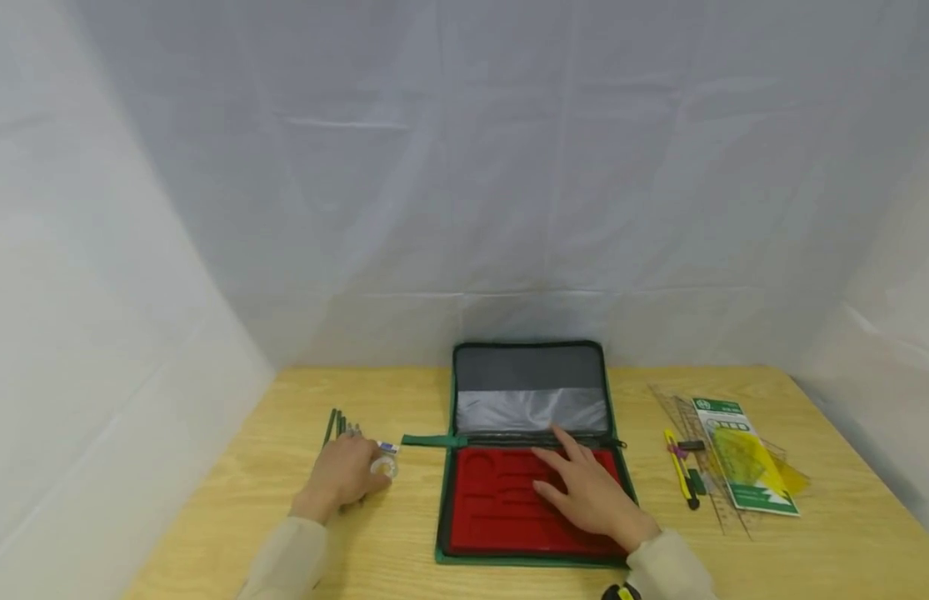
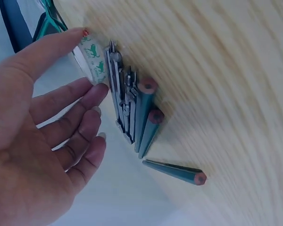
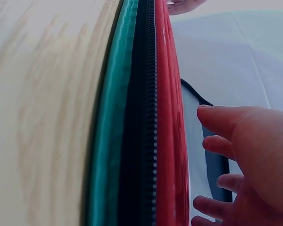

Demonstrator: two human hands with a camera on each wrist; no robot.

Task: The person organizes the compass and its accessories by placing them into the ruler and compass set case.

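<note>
At the near edge of the view, two pale sleeves (image 1: 287, 554) reach in over a light wood-grain table (image 1: 404, 542), and a dark band with a yellow patch (image 1: 620, 592) shows by the right cuff.

Just beyond, on the left part of the table, the left hand (image 1: 344, 471) is narrowed to a pinch: thumb and a fingertip hold a small white tape roll with green printed figures (image 2: 92, 59), the other fingers loosely bent. Beside the roll lie slim silver metal drawing instruments (image 2: 115, 84), with two dark green pencils (image 2: 148, 125) next to them and a third green pencil (image 2: 174, 173) set apart at an angle. A small blue and white block (image 1: 389, 447) sits near the roll.

In the middle, the right hand (image 1: 595, 496) is spread wide and grips nothing, above the red moulded tray (image 1: 482, 504) of an unfolded green zip case (image 1: 443, 517); I cannot tell whether it touches the tray.

Well to the right lie a yellow cutter with a black end (image 1: 681, 467), clear rulers (image 1: 722, 508), a green-and-white packet (image 1: 756, 500) and a yellow see-through set square (image 1: 794, 477).

Farther back, the case's grey lid with a clear pocket (image 1: 531, 367) leans up before a white sheet (image 1: 471, 167).
</note>
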